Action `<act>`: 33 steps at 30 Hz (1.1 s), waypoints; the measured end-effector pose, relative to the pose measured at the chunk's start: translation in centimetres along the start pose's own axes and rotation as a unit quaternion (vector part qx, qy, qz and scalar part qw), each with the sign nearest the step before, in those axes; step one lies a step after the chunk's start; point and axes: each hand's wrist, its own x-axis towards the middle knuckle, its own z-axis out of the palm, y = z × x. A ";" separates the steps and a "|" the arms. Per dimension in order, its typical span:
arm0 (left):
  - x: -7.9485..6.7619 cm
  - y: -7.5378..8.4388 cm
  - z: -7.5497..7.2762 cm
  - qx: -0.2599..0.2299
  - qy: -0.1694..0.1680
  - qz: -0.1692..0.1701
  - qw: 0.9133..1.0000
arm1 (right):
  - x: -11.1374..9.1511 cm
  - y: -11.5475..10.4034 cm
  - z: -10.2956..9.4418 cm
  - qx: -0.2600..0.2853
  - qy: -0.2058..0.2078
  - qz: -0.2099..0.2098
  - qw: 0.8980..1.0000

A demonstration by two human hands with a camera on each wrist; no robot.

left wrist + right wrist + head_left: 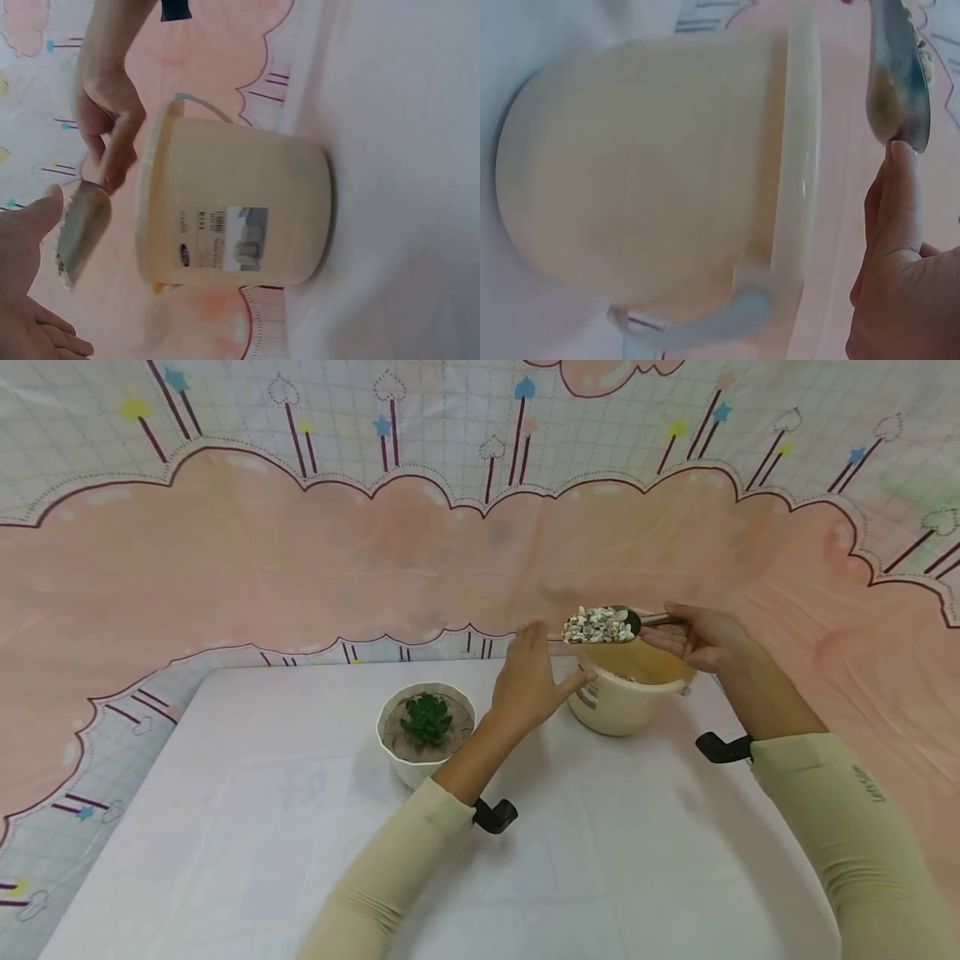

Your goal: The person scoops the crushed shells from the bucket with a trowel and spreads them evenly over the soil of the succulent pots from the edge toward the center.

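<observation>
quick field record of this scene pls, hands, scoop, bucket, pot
right hand: grips the handle of the metal scoop
scoop load: heaped with small pebbles, held above the bucket
left hand: fingers straight, beside the scoop, thumb near the bucket's rim
bucket: cream plastic, upright, label on its side
pot: white, holds a green succulent in soil, left of the bucket
surface: white table, pink patterned cloth behind

Left hand held open, fingers straight; right hand curled, gripping.
</observation>
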 end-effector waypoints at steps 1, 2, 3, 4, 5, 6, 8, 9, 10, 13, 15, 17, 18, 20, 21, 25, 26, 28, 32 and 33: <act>-0.4 -0.1 -0.3 0.004 0.003 0.001 1.000 | 0.1 0.3 0.3 -0.002 -0.002 0.002 1.000; -0.7 -0.1 -0.6 0.008 0.006 0.003 1.000 | 0.2 0.5 0.6 -0.004 -0.005 0.002 1.000; -1.0 -0.2 -0.9 0.011 0.008 0.004 1.000 | 0.3 0.8 0.8 -0.007 -0.008 0.003 1.000; -1.3 -0.3 -1.2 0.012 0.011 0.006 1.000 | 0.4 1.2 1.1 -0.011 -0.012 0.003 1.000; -1.7 -0.3 -1.5 0.015 0.013 0.007 1.000 | 0.4 1.5 1.5 -0.013 -0.017 0.005 1.000; -2.0 -0.4 -1.8 0.015 0.016 0.008 1.000 | 0.5 1.8 1.8 -0.019 -0.023 0.004 1.000; -2.6 -0.6 -2.5 0.014 0.019 0.009 1.000 | 0.5 2.5 2.5 -0.029 -0.032 0.005 0.999; -3.0 -0.7 -2.9 0.014 0.020 0.009 1.000 | 0.6 2.9 2.9 -0.032 -0.036 0.007 0.999; -3.3 -0.8 -3.2 0.014 0.021 0.009 1.000 | 0.7 3.2 3.3 -0.038 -0.039 0.008 0.998; -4.3 -1.3 -4.3 0.016 0.024 0.006 1.000 | 0.9 4.1 4.4 -0.057 -0.049 0.016 0.997; -5.1 -1.7 -4.9 0.013 0.025 -0.001 1.000 | 1.2 4.7 4.9 -0.070 -0.061 0.023 0.995; -5.8 -2.2 -5.4 0.011 0.028 -0.009 1.000 | 1.5 5.2 5.3 -0.079 -0.072 0.034 0.994; -6.2 -2.5 -5.7 0.010 0.028 -0.013 0.999 | 1.6 5.5 5.5 -0.080 -0.079 0.040 0.993; -6.9 -3.2 -6.2 0.010 0.031 -0.019 0.999 | 1.9 6.1 5.8 -0.083 -0.088 0.045 0.992; -7.3 -3.6 -6.4 0.012 0.034 -0.021 0.999 | 2.1 6.4 5.9 -0.086 -0.088 0.045 0.991; -9.0 -5.3 -7.0 0.011 0.048 -0.025 0.998 | 2.6 7.5 6.5 -0.106 -0.086 0.032 0.990; -9.4 -5.7 -7.2 0.011 0.049 -0.028 0.998 | 2.7 7.7 6.6 -0.112 -0.082 0.027 0.990; -10.1 -6.4 -7.5 0.009 0.052 -0.033 0.998 | 2.8 8.1 7.0 -0.119 -0.075 0.025 0.990; -11.3 -7.7 -8.3 0.006 0.055 -0.049 0.997 | 3.0 9.0 7.7 -0.126 -0.072 0.025 0.989; -11.5 -8.1 -8.4 0.007 0.054 -0.053 0.997 | 3.0 9.3 7.9 -0.128 -0.073 0.024 0.989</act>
